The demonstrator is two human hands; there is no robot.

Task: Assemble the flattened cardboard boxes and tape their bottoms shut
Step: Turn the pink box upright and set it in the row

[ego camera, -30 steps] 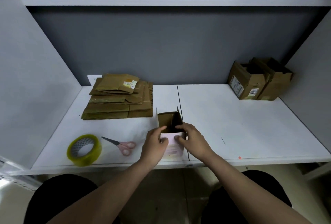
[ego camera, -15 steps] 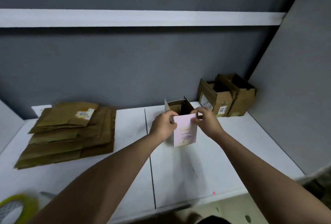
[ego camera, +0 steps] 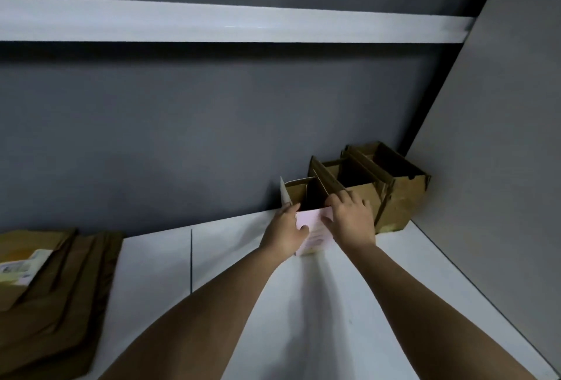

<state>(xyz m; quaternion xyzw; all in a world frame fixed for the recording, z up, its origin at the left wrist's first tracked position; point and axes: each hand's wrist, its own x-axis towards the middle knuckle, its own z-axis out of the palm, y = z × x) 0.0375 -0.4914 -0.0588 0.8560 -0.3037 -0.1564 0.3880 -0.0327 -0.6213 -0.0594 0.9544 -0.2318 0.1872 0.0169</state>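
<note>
A small upright box with a pink-white front and brown open top flaps stands at the back right of the white table. My left hand grips its left side and my right hand grips its right side and top edge. It stands right beside two assembled brown boxes in the back right corner. A stack of flattened brown cardboard boxes lies at the left. The tape and scissors are out of view.
A dark grey back wall with a white shelf above closes the far side. A grey side panel closes the right, next to the corner boxes. A seam runs through the tabletop.
Both hands carried the small box from the table's front middle to the back right, up against the assembled boxes. The view swung right, and the tape roll and scissors left the frame.
</note>
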